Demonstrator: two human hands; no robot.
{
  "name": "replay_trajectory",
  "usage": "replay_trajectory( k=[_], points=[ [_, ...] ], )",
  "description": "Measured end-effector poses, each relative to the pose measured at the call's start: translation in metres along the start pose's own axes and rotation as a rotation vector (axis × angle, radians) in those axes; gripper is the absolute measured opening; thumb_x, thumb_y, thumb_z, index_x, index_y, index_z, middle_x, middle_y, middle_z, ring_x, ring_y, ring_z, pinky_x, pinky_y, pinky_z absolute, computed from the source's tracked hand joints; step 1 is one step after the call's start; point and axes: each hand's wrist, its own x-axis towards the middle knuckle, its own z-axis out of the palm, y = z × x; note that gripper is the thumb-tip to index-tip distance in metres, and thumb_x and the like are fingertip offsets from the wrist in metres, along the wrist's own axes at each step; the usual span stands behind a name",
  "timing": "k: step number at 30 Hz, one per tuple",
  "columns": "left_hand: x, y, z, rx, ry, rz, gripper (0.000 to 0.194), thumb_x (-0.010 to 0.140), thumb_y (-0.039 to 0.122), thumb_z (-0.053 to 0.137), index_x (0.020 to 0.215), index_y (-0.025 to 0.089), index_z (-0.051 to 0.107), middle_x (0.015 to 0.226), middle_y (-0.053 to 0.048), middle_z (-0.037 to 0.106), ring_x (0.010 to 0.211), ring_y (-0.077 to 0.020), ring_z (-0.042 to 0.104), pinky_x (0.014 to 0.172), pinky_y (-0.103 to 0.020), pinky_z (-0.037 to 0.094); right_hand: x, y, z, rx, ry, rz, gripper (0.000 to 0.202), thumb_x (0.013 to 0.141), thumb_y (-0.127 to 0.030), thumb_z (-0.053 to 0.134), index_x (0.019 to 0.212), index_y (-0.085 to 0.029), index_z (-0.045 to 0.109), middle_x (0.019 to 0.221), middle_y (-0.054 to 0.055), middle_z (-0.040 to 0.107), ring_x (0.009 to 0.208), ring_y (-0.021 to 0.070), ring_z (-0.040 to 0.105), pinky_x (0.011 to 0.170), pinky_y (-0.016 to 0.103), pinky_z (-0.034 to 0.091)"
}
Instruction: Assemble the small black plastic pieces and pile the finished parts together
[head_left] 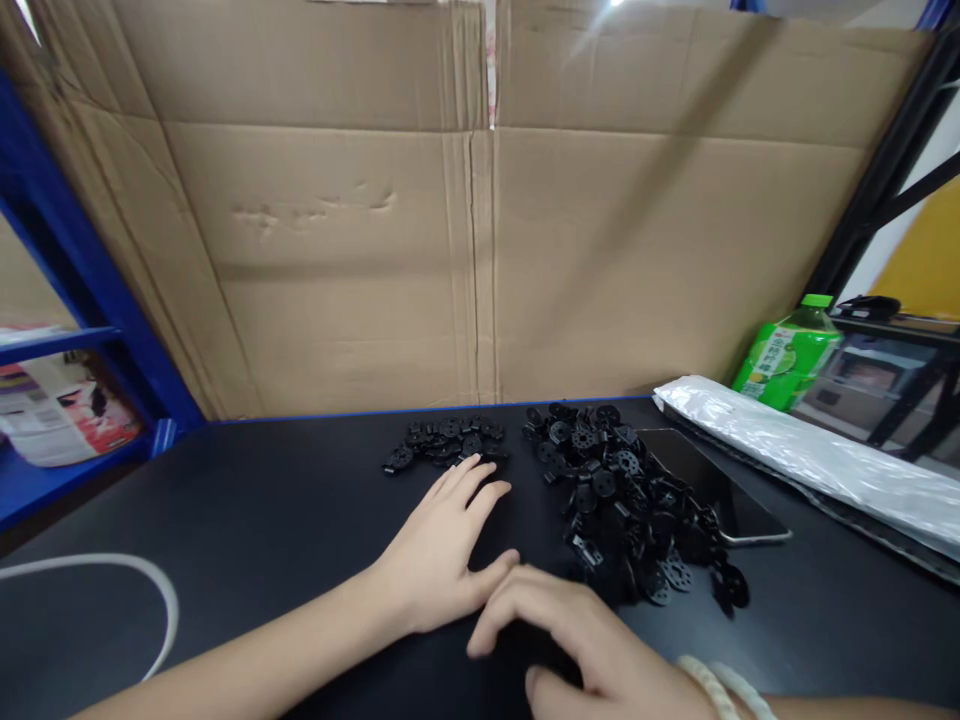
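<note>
Right hand [592, 630] showing half-curled, cannot tell whether its grip is holding anything, left hand [439, 550] pointing splayed at small pile [450, 440] of black parts just beyond, larger pile [626, 490] sitting rightward on bench [262, 500], beside tablet [724, 485]

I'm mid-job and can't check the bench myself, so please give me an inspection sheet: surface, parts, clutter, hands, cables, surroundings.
Surface: black tabletop, dark and smooth-looking.
Parts: black perforated-disc clips in two piles, a small pile and a large pile to its right.
Clutter: dark-screened tablet or phone beside the large pile; plastic-wrapped white package; green bottle behind it.
Hands: left hand open, fingertips at the small pile, contact unclear; right hand curled, contents hidden.
Cables: white cable-like loop, left.
Surroundings: cardboard sheeting behind; blue frame left.
</note>
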Motion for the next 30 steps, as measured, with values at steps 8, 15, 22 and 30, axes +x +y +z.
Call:
replay_trajectory(
  k=[8, 15, 22, 30],
  points=[
    [0.000, -0.004, 0.006, -0.147, 0.147, -0.045, 0.025, 0.082, 0.020, 0.061, 0.106, 0.020, 0.053, 0.100, -0.006, 0.060, 0.090, -0.0224, 0.058, 0.078, -0.036, 0.051, 0.000, -0.008, -0.010, -0.019, 0.290, 0.263, 0.032, 0.059, -0.003, 0.040, 0.081, -0.019, 0.058, 0.086, 0.003, 0.058, 0.088, 0.0185, 0.054, 0.084, 0.034, 0.039],
    [-0.002, -0.010, 0.004, -0.341, 0.215, 0.059, 0.023, 0.084, 0.013, 0.063, 0.104, 0.023, 0.064, 0.098, -0.003, 0.061, 0.085, -0.0157, 0.060, 0.075, -0.026, 0.051, 0.004, -0.012, -0.010, 0.331, 0.223, 0.375, 0.013, 0.063, -0.012, 0.045, 0.073, -0.018, 0.051, 0.075, 0.001, 0.054, 0.075, 0.0159, 0.052, 0.074, 0.032, 0.041],
    [-0.017, 0.023, -0.004, -0.618, 0.386, 0.070, 0.023, 0.078, 0.009, 0.066, 0.097, 0.022, 0.063, 0.091, -0.002, 0.062, 0.079, -0.0141, 0.061, 0.072, -0.025, 0.052, 0.004, -0.013, -0.011, 0.759, 0.270, 0.437, 0.028, 0.068, -0.019, 0.056, 0.094, -0.021, 0.046, 0.092, 0.001, 0.052, 0.087, 0.0164, 0.054, 0.085, 0.038, 0.044],
    [-0.020, 0.042, -0.003, -0.713, 0.274, 0.100, 0.034, 0.068, -0.003, 0.061, 0.093, 0.018, 0.066, 0.087, -0.004, 0.067, 0.073, -0.0152, 0.064, 0.066, -0.024, 0.054, 0.007, -0.016, -0.015, 0.861, 0.099, 0.438, 0.032, 0.063, -0.011, 0.055, 0.094, -0.014, 0.058, 0.089, 0.004, 0.057, 0.090, 0.0157, 0.055, 0.078, 0.031, 0.046]
  ],
)
